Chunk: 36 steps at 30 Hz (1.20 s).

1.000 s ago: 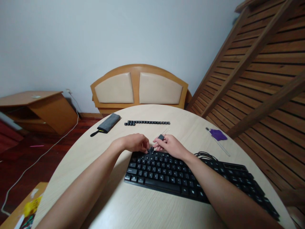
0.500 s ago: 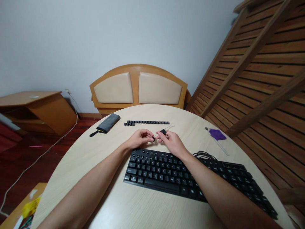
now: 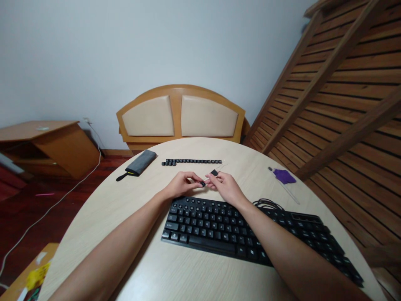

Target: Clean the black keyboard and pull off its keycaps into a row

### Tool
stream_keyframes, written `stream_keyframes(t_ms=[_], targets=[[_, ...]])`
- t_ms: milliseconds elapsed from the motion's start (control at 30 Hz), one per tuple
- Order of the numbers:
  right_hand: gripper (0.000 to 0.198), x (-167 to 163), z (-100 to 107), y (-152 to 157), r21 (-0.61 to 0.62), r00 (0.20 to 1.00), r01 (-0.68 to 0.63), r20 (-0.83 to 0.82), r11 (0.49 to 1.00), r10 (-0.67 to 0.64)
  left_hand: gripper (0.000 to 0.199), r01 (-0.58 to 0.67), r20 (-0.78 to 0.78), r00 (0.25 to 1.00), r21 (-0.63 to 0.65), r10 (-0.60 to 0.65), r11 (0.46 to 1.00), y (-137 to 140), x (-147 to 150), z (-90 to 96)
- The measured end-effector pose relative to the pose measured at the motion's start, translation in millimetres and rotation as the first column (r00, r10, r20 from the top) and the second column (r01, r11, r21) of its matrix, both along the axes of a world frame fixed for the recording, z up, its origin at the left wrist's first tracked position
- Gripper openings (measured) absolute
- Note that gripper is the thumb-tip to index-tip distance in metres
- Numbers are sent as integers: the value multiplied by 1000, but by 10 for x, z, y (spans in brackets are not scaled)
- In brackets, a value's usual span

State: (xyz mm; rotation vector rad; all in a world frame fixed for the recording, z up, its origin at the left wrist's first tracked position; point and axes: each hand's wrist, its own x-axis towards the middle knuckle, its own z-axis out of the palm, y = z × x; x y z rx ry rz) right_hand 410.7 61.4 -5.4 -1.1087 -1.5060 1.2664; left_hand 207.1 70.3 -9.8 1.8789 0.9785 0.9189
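Between the fingertips of my left hand (image 3: 185, 184) is a small black keycap (image 3: 203, 184). My right hand (image 3: 226, 186) is closed on a wire keycap puller with a black handle (image 3: 214, 172); its thin wires reach out beyond the fingers. Both hands meet just above the back edge of a black keyboard (image 3: 213, 246), which lies at a slant on the table, partly covered by my right forearm. Behind the hands, several loose black keycaps (image 3: 194, 161) lie in a long row, with a shorter row at its left end.
On the left of the round table (image 3: 103, 234) lies a grey pouch (image 3: 141, 163) with a black strap. To the right are a purple cloth (image 3: 284, 176) and a thin brush (image 3: 290, 194). A coiled black cable (image 3: 268, 204) sits behind the keyboard.
The keycap has turned a little in my left fingers, showing more of its face. My hands stay close together, and the whole view has shifted slightly.
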Motion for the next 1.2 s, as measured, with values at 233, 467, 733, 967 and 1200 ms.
stream_keyframes(t_ms=[233, 467, 733, 967, 1200], targets=[[25, 4, 1, 9, -43, 999, 32, -21, 999, -33, 23, 61, -167, 986, 226, -23, 972, -27, -22, 51], [25, -2, -31, 41, -36, 998, 32, -51, 999, -34, 22, 147, -273, 961, 395, -37, 907, -64, -20, 136], [19, 11, 6, 42, -105, 993, 26, -108, 994, -37, 21, 223, -390, 920, 589, 32, 777, -71, -1, 174], [19, 14, 11, 61, -220, 987, 78, -118, 972, -106, 18, 142, -302, 946, 712, 117, 688, -65, 52, 219], [16, -41, 18, 24, -221, 987, 88, -114, 971, -115, 15, -264, -205, 769, 761, 606, 593, 254, -286, 43]])
